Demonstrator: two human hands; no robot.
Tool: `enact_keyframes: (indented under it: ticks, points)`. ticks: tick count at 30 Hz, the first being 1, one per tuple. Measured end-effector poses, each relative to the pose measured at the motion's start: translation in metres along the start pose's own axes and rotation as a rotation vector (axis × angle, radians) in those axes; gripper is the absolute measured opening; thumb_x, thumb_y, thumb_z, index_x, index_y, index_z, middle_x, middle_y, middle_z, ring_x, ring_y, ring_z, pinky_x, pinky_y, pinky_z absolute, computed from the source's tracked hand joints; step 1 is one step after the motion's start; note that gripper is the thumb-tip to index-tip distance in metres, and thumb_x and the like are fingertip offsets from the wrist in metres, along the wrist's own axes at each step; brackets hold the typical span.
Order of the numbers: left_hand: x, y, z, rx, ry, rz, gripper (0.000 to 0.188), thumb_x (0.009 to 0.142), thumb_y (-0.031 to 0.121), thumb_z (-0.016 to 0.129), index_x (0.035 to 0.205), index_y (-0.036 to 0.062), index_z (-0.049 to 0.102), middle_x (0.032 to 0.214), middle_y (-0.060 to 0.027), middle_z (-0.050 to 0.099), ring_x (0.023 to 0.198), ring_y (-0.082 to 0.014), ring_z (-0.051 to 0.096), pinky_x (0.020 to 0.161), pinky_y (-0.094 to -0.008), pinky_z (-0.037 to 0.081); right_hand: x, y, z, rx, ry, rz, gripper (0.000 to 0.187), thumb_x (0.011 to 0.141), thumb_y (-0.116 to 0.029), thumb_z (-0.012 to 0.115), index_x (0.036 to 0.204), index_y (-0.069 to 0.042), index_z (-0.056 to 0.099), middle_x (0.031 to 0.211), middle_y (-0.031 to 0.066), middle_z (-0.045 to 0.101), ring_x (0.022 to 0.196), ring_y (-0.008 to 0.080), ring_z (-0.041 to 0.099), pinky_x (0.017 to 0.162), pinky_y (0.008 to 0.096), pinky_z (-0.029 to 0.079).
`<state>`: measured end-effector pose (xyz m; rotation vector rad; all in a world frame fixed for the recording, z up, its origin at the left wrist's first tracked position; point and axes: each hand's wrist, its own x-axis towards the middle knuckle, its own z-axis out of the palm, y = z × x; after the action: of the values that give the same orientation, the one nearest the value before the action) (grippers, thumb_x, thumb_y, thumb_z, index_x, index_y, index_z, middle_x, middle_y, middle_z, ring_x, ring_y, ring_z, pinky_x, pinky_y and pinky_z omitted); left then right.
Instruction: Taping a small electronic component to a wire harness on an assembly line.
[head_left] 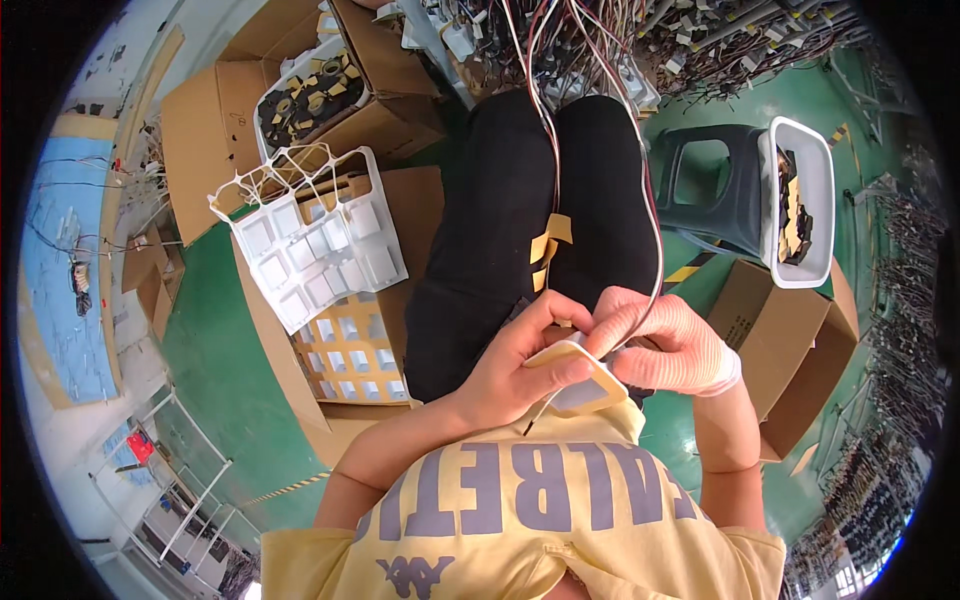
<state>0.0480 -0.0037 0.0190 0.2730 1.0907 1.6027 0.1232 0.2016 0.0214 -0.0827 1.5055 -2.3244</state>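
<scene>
Above my lap, my left hand (pixel 520 365) is closed on the edge of a small, white rectangular plastic piece (pixel 580 395) with a cream rim, its thumb lying along the near side. My right hand (pixel 675 345), in a thin light glove, pinches at the far edge of that piece. A thin dark and white cable (pixel 657 240) comes down over my right leg into the right fingers. Where it meets the piece is hidden by the fingers. Another cable (pixel 555 160) hangs between my knees, beside several tan pads (pixel 552 240). A short wire end (pixel 540 412) sticks out below my left hand.
To the left, a white tray (pixel 385 215) with compartments and netting rests over an open carton (pixel 270 330) of white parts. Behind it, another carton (pixel 200 110) holds black-and-tan pieces. At right, a white bin (pixel 825 200) sits on a dark stool (pixel 715 190) near a cardboard box (pixel 800 340).
</scene>
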Motion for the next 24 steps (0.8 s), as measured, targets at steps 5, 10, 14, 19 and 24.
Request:
enact_keyframes:
  ticks: [5, 10, 14, 19, 24]
  points:
    - [-0.001, -0.005, 0.0, 0.053, 0.09, 0.115, 0.03, 0.092, 0.026, 0.062, 0.11, 0.0051, 0.049, 0.094, -0.0027, 0.057, 0.085, -0.0084, 0.055, 0.077, -0.0223, 0.043, -0.002, -0.003, 0.01, -0.085, 0.09, -0.038, 0.028, 0.081, -0.012, 0.069, 0.105, 0.001, 0.065, 0.096, 0.0068, 0.055, 0.083, 0.0161, 0.05, 0.076, 0.0279, 0.041]
    - [-0.008, -0.004, -0.002, 0.38, 0.109, 0.282, 0.03, 0.091, 0.027, 0.061, 0.106, 0.0025, 0.052, 0.097, -0.0083, 0.063, 0.083, -0.0115, 0.061, 0.073, -0.0241, 0.048, -0.008, -0.017, 0.006, -0.521, 0.208, -0.043, 0.03, 0.077, -0.02, 0.07, 0.097, 0.001, 0.06, 0.097, 0.0117, 0.055, 0.089, 0.0241, 0.058, 0.079, 0.032, 0.048]
    - [-0.011, 0.009, -0.002, 0.588, 0.116, 0.329, 0.035, 0.091, 0.027, 0.062, 0.107, -0.0001, 0.048, 0.103, -0.0145, 0.064, 0.089, -0.0165, 0.064, 0.075, -0.0258, 0.051, -0.009, -0.025, 0.005, -0.785, 0.111, -0.25, 0.034, 0.075, -0.021, 0.07, 0.098, 0.002, 0.062, 0.091, 0.0117, 0.057, 0.08, 0.027, 0.06, 0.07, 0.0341, 0.051]
    - [-0.01, 0.006, 0.002, 0.7, 0.172, 0.344, 0.048, 0.081, 0.018, 0.074, 0.105, 0.0016, 0.037, 0.105, -0.0183, 0.063, 0.089, -0.0208, 0.066, 0.071, -0.0308, 0.053, 0.002, -0.042, -0.004, -0.721, -0.101, -0.21, 0.042, 0.076, -0.029, 0.07, 0.1, 0.004, 0.061, 0.09, 0.0144, 0.058, 0.073, 0.028, 0.06, 0.062, 0.0332, 0.051]
    - [-0.007, 0.019, 0.007, 0.959, 0.208, 0.429, 0.049, 0.078, 0.019, 0.077, 0.103, -0.0004, 0.04, 0.1, -0.0187, 0.063, 0.081, -0.0298, 0.067, 0.068, -0.0339, 0.054, 0.002, -0.04, -0.001, -0.622, -0.083, -0.13, 0.043, 0.078, -0.03, 0.067, 0.101, 0.005, 0.059, 0.088, 0.0148, 0.058, 0.073, 0.0275, 0.059, 0.061, 0.0305, 0.049]
